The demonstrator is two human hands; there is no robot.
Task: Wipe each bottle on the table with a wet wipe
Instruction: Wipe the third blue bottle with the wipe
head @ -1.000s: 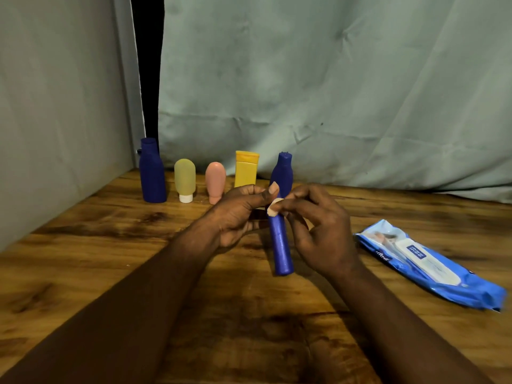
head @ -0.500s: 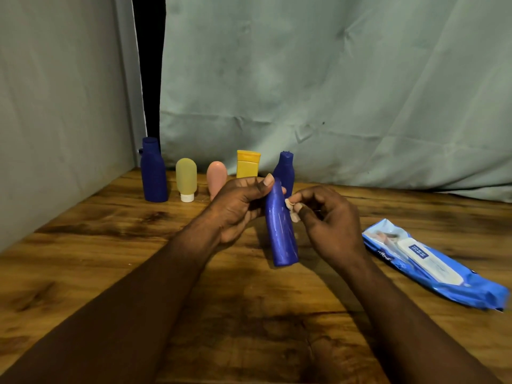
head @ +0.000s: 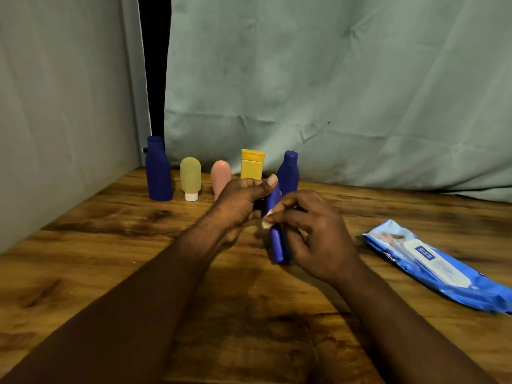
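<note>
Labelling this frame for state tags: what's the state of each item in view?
Slim blue bottle: near upright, left hand grips its top.
Wet wipe: wadded, right hand pinches it against that bottle.
Tall blue bottle: upright.
Yellow-green bottle: upright on white cap.
Pink bottle: upright.
Yellow tube: upright.
Short blue bottle: upright.
Wipes pack: lying flat, flap looks closed.

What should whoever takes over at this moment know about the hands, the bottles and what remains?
Left hand: grips the upper end of the slim blue bottle.
Right hand: pinches a small wad of wet wipe against that bottle's side.
Row at the back of the table: dark blue bottle, yellow-green tube, pink tube, yellow tube, second blue bottle. The wipes pack lies on the right.
Done: the held bottle is mid-wipe; whether the others are wiped cannot be told.
Left: finish it, then wipe any not done.
</note>
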